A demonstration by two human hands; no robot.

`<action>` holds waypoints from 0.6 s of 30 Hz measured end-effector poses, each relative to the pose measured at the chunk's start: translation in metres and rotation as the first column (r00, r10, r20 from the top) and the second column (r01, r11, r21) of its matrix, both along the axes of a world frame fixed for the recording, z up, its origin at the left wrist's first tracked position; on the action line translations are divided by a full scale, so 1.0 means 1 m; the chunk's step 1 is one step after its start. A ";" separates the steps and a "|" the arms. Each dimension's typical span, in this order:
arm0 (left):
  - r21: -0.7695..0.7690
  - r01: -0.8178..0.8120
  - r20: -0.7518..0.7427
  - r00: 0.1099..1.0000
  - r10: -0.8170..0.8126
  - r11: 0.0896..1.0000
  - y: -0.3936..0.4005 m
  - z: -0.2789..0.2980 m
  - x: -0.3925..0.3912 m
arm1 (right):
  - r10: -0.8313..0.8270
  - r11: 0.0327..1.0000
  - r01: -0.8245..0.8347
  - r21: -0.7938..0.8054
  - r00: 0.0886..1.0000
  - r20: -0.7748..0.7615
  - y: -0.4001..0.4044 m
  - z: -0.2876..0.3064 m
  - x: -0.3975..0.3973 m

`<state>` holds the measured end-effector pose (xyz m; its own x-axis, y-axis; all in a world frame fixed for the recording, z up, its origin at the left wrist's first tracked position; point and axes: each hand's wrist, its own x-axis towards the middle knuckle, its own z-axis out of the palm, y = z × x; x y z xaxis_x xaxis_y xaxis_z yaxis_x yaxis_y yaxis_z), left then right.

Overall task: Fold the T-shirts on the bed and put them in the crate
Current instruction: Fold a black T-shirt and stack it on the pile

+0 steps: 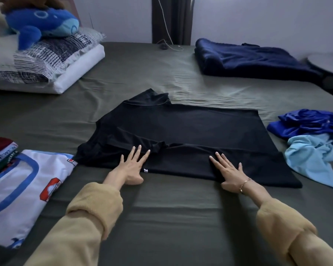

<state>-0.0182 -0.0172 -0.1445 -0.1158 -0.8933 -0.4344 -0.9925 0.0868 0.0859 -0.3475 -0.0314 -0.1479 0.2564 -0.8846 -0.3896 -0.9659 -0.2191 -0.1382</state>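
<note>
Item: black T-shirt (181,135), centre of the bed (161,212), laid sideways with collar end toward 9 o'clock and hem toward 3 o'clock. The near long edge is already turned over onto the body, forming a flap along the 6 o'clock side.

Left hand (132,166): flat on the flap near the sleeve, fingers straight and spread, gripping nothing. Right hand (226,169): likewise flat and spread on the flap further toward the hem, a bracelet (245,184) at the wrist. Probable purpose: pressing the fold down and smoothing it so the crease holds before the next fold.

Surroundings:
- 8 o'clock: stack of folded shirts (17,189), white one with blue print on top, its corner touching the black shirt's sleeve end.
- 3 o'clock: unfolded pile, royal blue shirt (308,121) above a light blue shirt (313,154), just beside the hem; likely awaiting folding.
- 1 o'clock: dark navy blanket (258,60), well apart.
- 10 o'clock: pillows (46,60) with a blue plush toy (40,22) on top.
- 12 o'clock: cable (167,45) at the far edge.

Crate: not in view. Nothing lies on the black shirt other than the hands; the folded stack crowds its left end.
</note>
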 end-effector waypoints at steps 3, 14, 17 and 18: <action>0.027 -0.044 0.011 0.999 0.044 0.999 -0.001 0.003 -0.010 | -0.047 0.998 0.044 -0.035 0.995 -0.087 0.001 -0.004 0.007; -0.171 -0.130 0.067 0.987 0.143 0.977 0.008 -0.019 -0.009 | -0.283 0.959 0.270 -0.091 0.937 -0.205 0.000 -0.020 -0.024; -0.118 -0.142 0.073 0.986 0.151 0.983 0.010 -0.014 -0.010 | -0.260 0.966 0.248 -0.078 0.929 -0.264 -0.002 -0.027 -0.035; -0.097 -0.149 0.078 0.985 0.157 0.984 0.012 -0.013 -0.011 | -0.264 0.964 0.252 -0.081 0.928 -0.263 -0.001 -0.030 -0.038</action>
<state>-0.0295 -0.0056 -0.1575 0.0591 -0.9335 -0.3536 -0.9980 -0.0629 -0.0007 -0.3855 -0.0327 -0.1775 -0.0919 -0.9245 -0.3700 -0.9894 0.0429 0.1386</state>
